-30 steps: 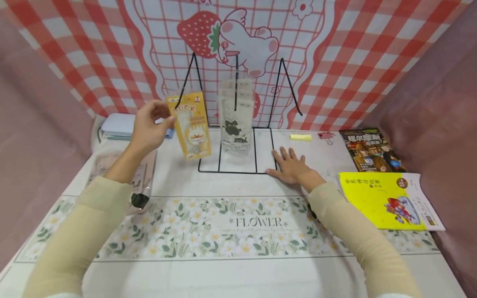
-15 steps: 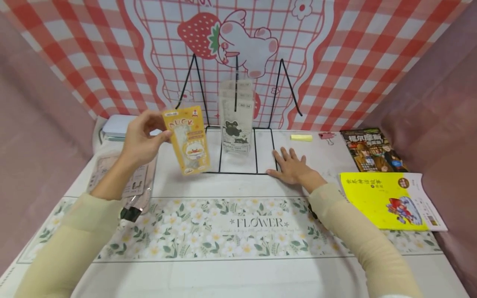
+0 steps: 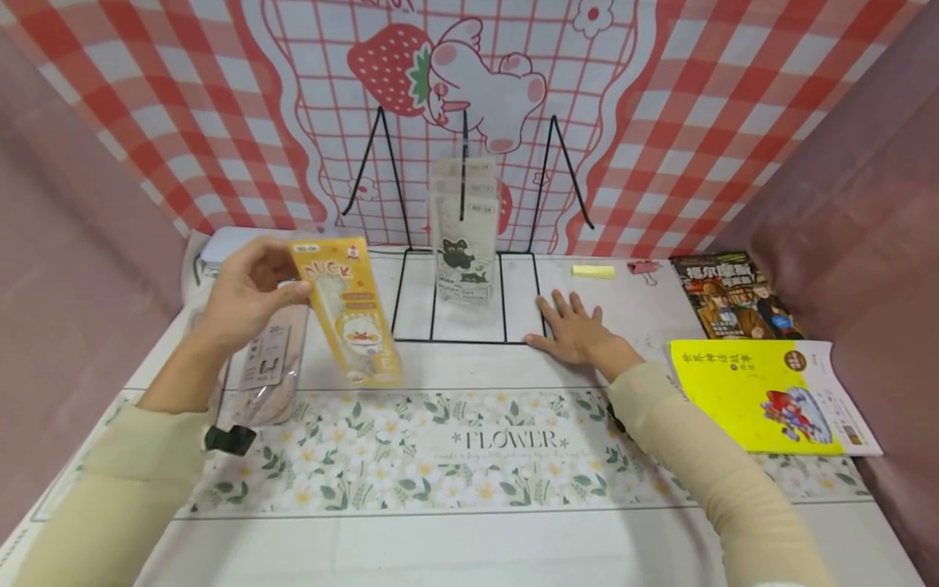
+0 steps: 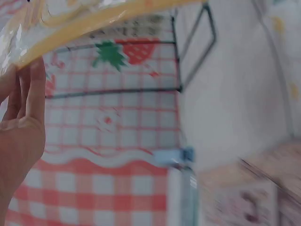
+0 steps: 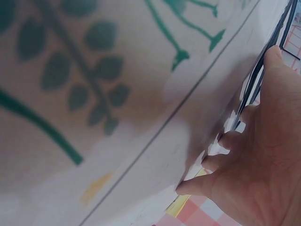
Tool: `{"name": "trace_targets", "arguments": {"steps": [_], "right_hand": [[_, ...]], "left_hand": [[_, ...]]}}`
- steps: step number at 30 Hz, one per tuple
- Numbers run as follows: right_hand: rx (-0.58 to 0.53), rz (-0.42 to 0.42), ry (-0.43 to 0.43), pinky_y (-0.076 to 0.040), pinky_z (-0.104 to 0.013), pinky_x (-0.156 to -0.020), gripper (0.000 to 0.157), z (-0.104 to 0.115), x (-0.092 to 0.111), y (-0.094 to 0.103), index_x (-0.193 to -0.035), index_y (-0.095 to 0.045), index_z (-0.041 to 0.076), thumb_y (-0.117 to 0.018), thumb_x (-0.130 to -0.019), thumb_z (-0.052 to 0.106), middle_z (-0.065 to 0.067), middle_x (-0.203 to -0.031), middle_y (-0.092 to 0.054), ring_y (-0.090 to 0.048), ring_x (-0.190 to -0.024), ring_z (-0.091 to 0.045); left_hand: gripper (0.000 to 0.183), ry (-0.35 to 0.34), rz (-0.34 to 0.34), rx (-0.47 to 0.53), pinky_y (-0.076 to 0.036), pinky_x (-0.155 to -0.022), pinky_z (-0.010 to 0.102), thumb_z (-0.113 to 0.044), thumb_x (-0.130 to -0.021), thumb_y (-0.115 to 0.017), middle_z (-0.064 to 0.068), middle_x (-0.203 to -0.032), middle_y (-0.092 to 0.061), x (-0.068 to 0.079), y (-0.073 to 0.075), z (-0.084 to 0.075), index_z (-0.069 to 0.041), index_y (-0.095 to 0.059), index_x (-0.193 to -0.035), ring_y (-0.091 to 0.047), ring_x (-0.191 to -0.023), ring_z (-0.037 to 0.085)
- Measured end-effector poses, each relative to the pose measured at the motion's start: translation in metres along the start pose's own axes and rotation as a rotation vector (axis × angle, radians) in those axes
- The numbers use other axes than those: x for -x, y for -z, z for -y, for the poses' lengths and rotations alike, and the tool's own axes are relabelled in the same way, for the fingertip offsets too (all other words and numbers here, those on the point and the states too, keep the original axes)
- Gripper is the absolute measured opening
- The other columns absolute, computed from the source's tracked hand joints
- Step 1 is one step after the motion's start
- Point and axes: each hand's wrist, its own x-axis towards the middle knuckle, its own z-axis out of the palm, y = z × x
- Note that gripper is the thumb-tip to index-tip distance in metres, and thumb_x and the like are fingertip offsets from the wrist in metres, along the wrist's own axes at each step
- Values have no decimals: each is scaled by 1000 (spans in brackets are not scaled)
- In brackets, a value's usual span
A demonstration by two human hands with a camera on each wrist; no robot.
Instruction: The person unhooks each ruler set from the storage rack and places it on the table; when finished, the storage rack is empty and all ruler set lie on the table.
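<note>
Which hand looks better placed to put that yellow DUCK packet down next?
Probably the left: the left hand pinches the yellow DUCK packet by its edge. The right hand rests, fingers spread, at the base of the black wire rack, away from the packet.

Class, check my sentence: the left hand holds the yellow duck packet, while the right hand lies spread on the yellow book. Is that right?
Not quite: the right hand lies spread at the right edge of the black wire rack, not on the yellow book; the head view shows this. The left hand does hold the yellow duck packet.
</note>
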Motion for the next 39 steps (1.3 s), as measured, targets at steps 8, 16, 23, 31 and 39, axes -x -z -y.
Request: {"name": "trace_targets", "arguments": {"steps": [8, 16, 23, 31, 39], "right_hand": [[9, -6, 5, -8, -76, -115, 88, 1, 1, 1, -157, -1, 21, -31, -92, 72, -16, -164, 2, 1, -150, -45], [12, 9, 1, -6, -75, -116, 87, 2, 1, 0, -156, 1, 22, -30, -92, 72, -15, -164, 5, 3, -151, -44], [14, 4, 3, -6, -75, -115, 87, 0, 0, 0, -156, 2, 21, -28, -92, 73, -15, -164, 5, 3, -151, -43], [18, 11, -8, -6, -74, -116, 88, -1, -1, -1, -156, 2, 22, -27, -92, 74, -14, -165, 6, 3, -151, -42], [22, 12, -9, -7, -74, -116, 87, -1, -1, -1, -156, 3, 22, -28, -92, 73, -15, -164, 6, 3, -151, -42]], "left_hand": [[46, 375, -18, -323, -62, -73, 28, -9, -95, -59, -8, -100, -64, 21, 19, 50, -9, -42, -137, -65, -83, 0], [56, 533, -25, -341, -60, -69, 26, -15, -88, -69, 4, -107, -59, 24, 23, 92, -5, -43, -137, -62, -83, 5], [66, 600, 42, -546, -59, -71, 29, 1, -84, -62, 24, -121, -57, 16, 9, 96, -1, -37, -144, -64, -94, 23], [66, 651, -35, -585, -60, -72, 29, 8, -82, -59, 30, -123, -59, 9, 2, 102, 3, -36, -144, -63, -101, 34], [64, 720, -116, -513, -61, -78, 29, 14, -82, -56, 31, -127, -58, 8, 0, 109, 5, -37, -143, -63, -107, 37]]}}
